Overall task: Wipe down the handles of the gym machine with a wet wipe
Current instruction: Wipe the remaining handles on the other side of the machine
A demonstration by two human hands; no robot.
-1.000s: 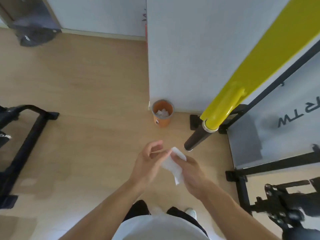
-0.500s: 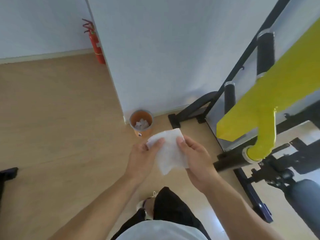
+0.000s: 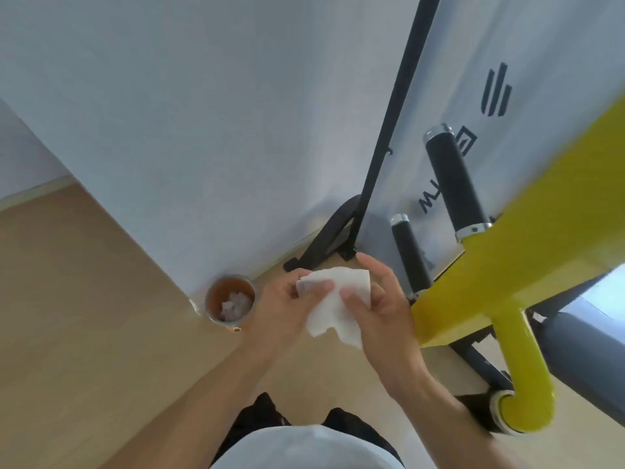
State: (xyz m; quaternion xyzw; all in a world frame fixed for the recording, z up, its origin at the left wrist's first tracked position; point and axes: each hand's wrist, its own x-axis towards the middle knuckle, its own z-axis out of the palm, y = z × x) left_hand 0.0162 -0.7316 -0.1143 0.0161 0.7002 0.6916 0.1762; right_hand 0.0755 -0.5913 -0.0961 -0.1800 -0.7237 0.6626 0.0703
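Note:
A white wet wipe [image 3: 333, 304] is spread between both my hands in the middle of the view. My left hand [image 3: 284, 308] pinches its upper left corner, and my right hand [image 3: 382, 309] holds its right side with the thumb on top. Just right of my right hand, two black handles stick up from the machine's yellow arm [image 3: 527, 252]: a short one [image 3: 409, 255] close to my fingers and a longer one [image 3: 455, 184] further back. Neither hand touches a handle. A third yellow tube [image 3: 521, 367] curves down at the lower right.
An orange bin [image 3: 230, 302] with crumpled wipes inside stands on the wood floor at the wall's corner, left of my hands. A black slanted frame bar [image 3: 389, 130] and its foot run along the white wall. A grey padded roller [image 3: 588, 350] lies at the right edge.
My view has swung up and right, so the yellow arm and the black handles now sit closer to my hands. The wipe stays held in both hands, spread a little flatter.

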